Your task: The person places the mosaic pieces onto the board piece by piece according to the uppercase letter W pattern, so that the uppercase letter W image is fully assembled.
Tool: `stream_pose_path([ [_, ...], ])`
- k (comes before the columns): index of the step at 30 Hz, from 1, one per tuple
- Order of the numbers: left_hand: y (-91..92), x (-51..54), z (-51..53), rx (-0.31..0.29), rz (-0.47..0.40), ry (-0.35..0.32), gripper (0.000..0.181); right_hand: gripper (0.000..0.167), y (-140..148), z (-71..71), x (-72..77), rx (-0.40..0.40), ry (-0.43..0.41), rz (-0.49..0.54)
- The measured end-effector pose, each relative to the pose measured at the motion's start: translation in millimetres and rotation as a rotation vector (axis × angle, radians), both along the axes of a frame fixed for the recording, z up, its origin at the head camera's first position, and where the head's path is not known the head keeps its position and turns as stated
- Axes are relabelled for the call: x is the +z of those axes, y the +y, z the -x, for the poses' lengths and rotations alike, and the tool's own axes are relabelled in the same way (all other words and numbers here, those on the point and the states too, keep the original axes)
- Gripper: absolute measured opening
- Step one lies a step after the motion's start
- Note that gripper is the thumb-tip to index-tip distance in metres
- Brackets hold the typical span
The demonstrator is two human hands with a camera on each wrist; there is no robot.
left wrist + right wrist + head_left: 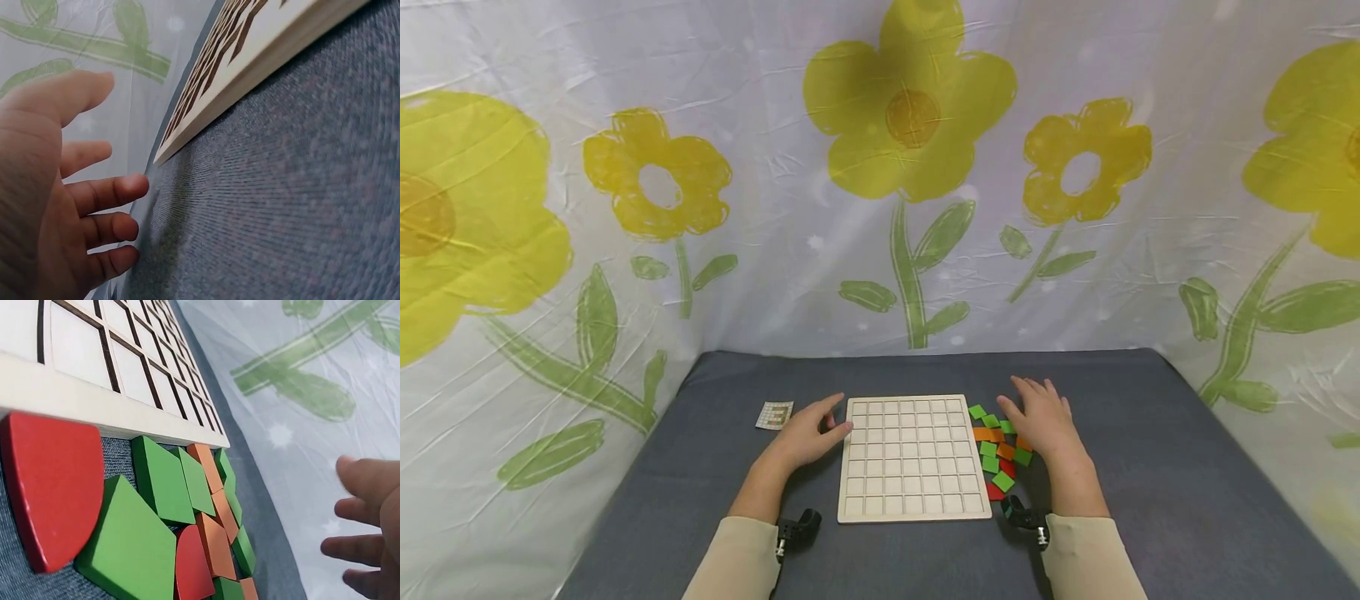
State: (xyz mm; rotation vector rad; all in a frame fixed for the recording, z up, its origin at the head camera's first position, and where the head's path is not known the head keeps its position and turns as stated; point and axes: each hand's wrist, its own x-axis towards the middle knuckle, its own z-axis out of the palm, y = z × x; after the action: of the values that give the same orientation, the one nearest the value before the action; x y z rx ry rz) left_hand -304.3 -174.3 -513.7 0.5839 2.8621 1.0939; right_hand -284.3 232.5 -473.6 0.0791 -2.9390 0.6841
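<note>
A square wooden grid board lies flat on the dark cloth between both hands. My left hand hovers at its left edge, fingers loosely spread and holding nothing; whether a fingertip touches the rim I cannot tell. In the left wrist view the left fingers are apart from the board's side. Along the board's right edge lie several flat blocks: green pieces, orange pieces and red pieces with a curved side. Over their far right side my right hand is held, fingers spread, with nothing in it.
A small printed grid card lies left of the board, beside the left hand. The dark cloth covers the table. A curtain with yellow flowers hangs behind and at the sides. Black wrist cameras are worn on both wrists.
</note>
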Motion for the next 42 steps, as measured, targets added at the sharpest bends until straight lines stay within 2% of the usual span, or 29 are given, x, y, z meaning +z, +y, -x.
stream_pose_path([
  [6,-1.0,-4.4,1.5,-0.040,0.027,-0.003,0.068,0.056,-3.2,-0.2,-4.5,-0.001,-0.052,-0.009],
  [10,-1.6,-6.4,1.7,-0.046,0.039,0.003,0.066,0.051,-4.1,-0.4,-7.6,0.029,-0.072,0.010],
  [19,-2.2,-7.9,-0.5,-0.057,0.082,-0.007,0.062,0.041,-3.4,2.8,-22.9,0.120,-0.052,0.013],
  [29,-4.7,-13.9,-0.7,-0.079,0.116,0.018,0.059,0.037,-1.4,6.7,-34.0,0.096,-0.054,0.031],
  [42,-5.6,-14.6,1.0,-0.090,0.116,0.024,0.061,0.032,-2.5,6.9,-31.9,0.085,-0.061,0.021],
])
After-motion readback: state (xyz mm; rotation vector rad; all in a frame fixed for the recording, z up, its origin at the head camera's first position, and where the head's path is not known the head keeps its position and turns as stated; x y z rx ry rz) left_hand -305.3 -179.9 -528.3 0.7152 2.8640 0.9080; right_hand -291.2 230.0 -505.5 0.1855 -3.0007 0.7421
